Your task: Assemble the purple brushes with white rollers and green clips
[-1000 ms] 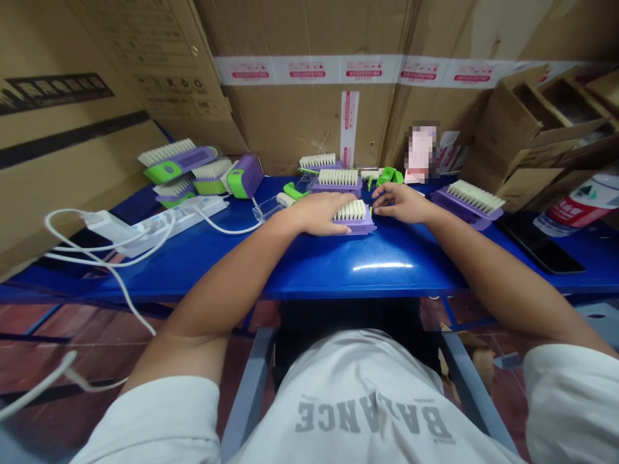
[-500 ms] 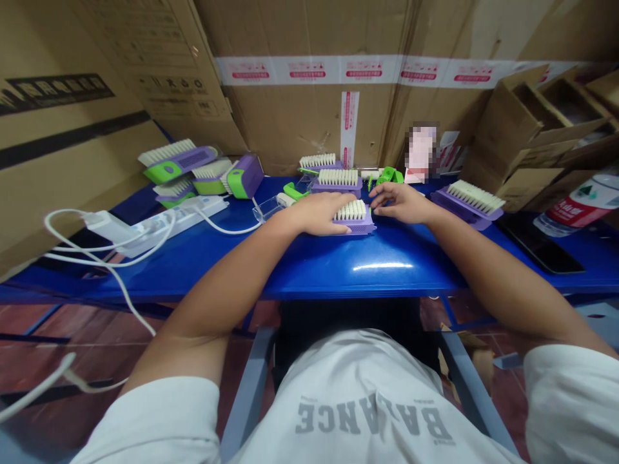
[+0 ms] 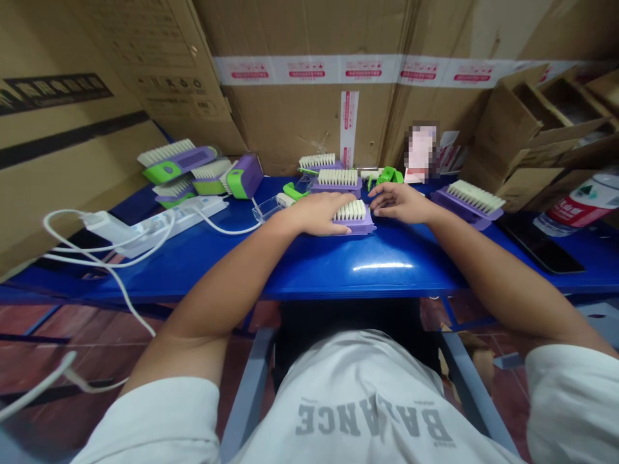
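Note:
My left hand (image 3: 316,212) lies on the blue table (image 3: 309,264), its fingers curled around the left end of a purple brush with white bristles (image 3: 355,217). Just right of that brush is my right hand (image 3: 399,201), fingers bent and pinched together near the brush's far right corner; what they hold is hidden. Two more purple brushes (image 3: 336,180) stand right behind, and small green parts (image 3: 389,174) lie beyond my right hand.
Finished purple-and-green brushes (image 3: 193,169) are piled at the back left beside a white power strip (image 3: 169,219) with cables. Another purple brush (image 3: 467,201), a dark phone (image 3: 541,245) and a water bottle (image 3: 583,206) sit at the right. Cardboard boxes (image 3: 300,84) wall the table.
My right hand has shifted slightly toward the brush. My left hand has stayed where it was.

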Demonstrator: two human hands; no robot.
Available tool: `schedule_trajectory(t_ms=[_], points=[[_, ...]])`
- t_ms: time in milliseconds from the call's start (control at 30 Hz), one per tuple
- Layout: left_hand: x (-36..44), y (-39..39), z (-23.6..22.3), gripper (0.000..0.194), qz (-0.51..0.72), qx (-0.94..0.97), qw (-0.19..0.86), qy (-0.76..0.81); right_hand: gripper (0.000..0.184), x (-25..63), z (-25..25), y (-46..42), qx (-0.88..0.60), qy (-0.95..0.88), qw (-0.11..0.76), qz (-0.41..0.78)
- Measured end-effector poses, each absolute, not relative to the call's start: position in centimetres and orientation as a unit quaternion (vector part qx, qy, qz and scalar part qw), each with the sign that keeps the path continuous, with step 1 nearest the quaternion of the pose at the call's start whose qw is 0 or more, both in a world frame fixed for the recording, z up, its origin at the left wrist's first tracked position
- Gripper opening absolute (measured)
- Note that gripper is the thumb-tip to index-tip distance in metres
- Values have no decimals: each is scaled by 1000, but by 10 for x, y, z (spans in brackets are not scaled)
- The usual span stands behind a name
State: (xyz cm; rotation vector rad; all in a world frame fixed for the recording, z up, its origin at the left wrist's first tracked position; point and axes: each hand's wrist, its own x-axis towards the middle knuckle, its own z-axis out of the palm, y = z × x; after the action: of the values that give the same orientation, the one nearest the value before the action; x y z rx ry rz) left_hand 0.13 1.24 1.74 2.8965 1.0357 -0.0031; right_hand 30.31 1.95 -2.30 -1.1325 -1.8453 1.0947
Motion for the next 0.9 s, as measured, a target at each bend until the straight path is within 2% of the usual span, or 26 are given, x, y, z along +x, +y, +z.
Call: schedule_trajectory(t_ms=[167, 367, 600, 900], points=[[2, 12, 18, 91, -3, 940, 32, 340, 48, 302, -23, 20, -440, -726, 343, 403], [2, 12, 18, 92, -3, 941, 35, 336, 43, 297, -30, 23, -439, -723, 374, 380], [1, 14, 16, 91, 1, 943, 34, 331, 50, 293, -33, 24, -448, -715, 377, 381], [1, 14, 16, 90, 0, 943, 31, 332, 36, 298, -20, 17, -468, -701, 351, 409]])
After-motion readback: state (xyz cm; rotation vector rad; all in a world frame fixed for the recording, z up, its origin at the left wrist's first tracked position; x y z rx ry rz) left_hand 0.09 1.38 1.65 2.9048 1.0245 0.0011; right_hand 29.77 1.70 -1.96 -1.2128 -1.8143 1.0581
